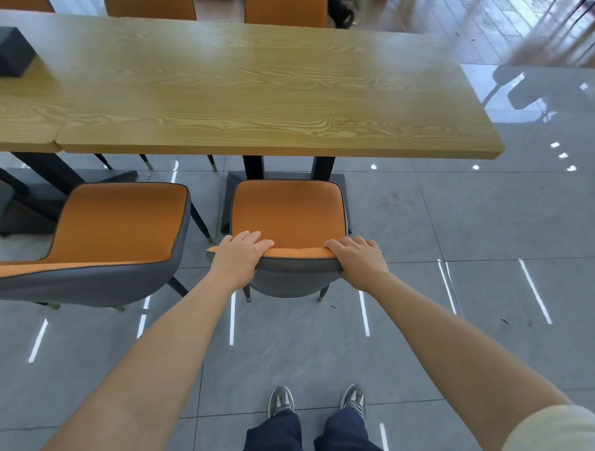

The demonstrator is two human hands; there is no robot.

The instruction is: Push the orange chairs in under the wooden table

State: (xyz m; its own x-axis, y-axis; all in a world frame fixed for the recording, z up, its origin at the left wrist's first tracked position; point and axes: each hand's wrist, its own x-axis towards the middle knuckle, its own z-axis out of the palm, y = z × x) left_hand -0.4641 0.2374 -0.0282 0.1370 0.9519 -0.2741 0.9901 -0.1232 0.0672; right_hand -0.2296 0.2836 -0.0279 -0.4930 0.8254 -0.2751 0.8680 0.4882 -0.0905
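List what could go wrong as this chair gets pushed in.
1. The chair sits straight in front of the black pedestal posts under the table; its seat or front legs may hit them.
2. The left hand and right hand grip the backrest top; fingers might get pinched against the table edge.
3. The neighbouring chair stands close; legs could clip.
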